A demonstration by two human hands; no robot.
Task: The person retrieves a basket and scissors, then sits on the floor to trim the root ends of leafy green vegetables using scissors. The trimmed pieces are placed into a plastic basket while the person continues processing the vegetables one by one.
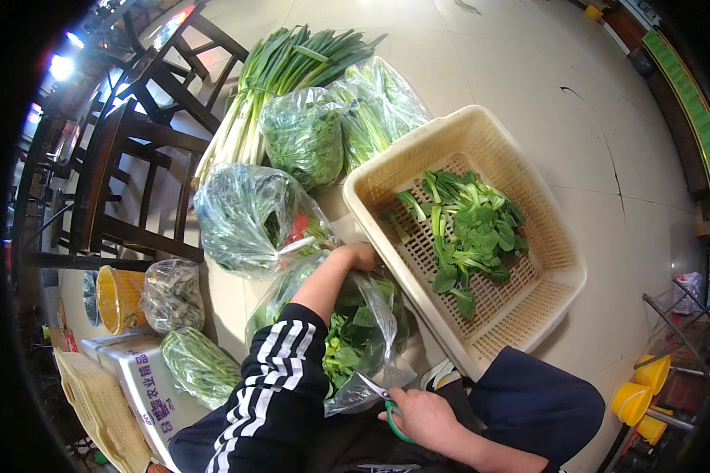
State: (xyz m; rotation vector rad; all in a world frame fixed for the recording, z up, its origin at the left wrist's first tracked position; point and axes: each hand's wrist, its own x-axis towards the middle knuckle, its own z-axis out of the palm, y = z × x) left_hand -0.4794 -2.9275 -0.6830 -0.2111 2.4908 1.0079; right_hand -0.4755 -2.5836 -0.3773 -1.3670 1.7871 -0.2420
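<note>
My left hand [364,256] is at the upper rim of an open clear plastic bag [378,307] of leafy greens, close to the crate's side; its fingers are partly hidden, so its grip is unclear. Scissors with green handles [397,421] are in my right hand [429,414], the blades pointing up and left over the bag's lower edge. Inside the bag lie dark green leafy vegetables [346,346]. A beige perforated plastic crate [544,236] stands right of the bag, holding a loose pile of leafy greens [479,227] on its bottom.
Bagged vegetables [254,219] and a bundle of long green onions [242,118] lie beyond my left arm. Dark wooden stools [148,142] stand at the left, above a yellow bucket [115,301], a white box [148,384] and a bag of green stalks [201,366]. Yellow containers [633,402] are at lower right.
</note>
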